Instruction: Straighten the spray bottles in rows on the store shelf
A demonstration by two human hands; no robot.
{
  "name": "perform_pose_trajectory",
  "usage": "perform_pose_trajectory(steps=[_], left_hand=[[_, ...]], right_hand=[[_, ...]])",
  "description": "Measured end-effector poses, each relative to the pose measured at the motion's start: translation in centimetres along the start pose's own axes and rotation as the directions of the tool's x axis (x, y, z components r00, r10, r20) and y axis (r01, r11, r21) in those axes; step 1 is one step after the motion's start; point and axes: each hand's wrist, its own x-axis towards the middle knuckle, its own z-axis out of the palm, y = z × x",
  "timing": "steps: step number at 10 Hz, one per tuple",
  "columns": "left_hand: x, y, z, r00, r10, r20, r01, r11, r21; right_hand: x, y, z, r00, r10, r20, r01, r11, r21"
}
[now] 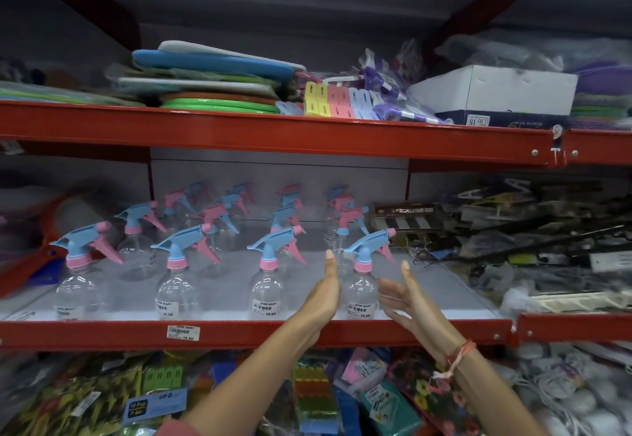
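Clear spray bottles with blue and pink triggers stand upright in rows on a red-edged store shelf. At the front right, a left hand and a right hand, both flat with fingers extended, flank one bottle without gripping it.

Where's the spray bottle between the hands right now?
In the head view, the spray bottle stands rightmost in the front row on the middle shelf, between the open left hand and right hand.
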Motion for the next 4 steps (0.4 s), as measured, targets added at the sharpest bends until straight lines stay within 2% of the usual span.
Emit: perform_pose_trajectory(steps=[2, 3, 4], left_hand=[[-1.0, 0.6, 0.4, 0.999, 0.049, -0.006, -0.048, 0.997, 0.058], [-2.1, -0.2, -0.1, 0.988, 0.151, -0.029, -0.146, 0.980, 0.135], [-2.8, -0.4, -1.0, 0.919, 0.374, -0.124, -0.368, 0.927, 0.073]], right_hand=[[-0.6, 0.1, 0.7, 0.998, -0.021, -0.054, 0.020, 1.000, -0.019], [-1.4, -0.1, 1.6, 0.974, -0.135, -0.180, 0.121, 0.989, -0.085], [-2.3, -1.0, 3.0, 0.893, -0.368, -0.260, 0.343, 0.929, -0.136]])
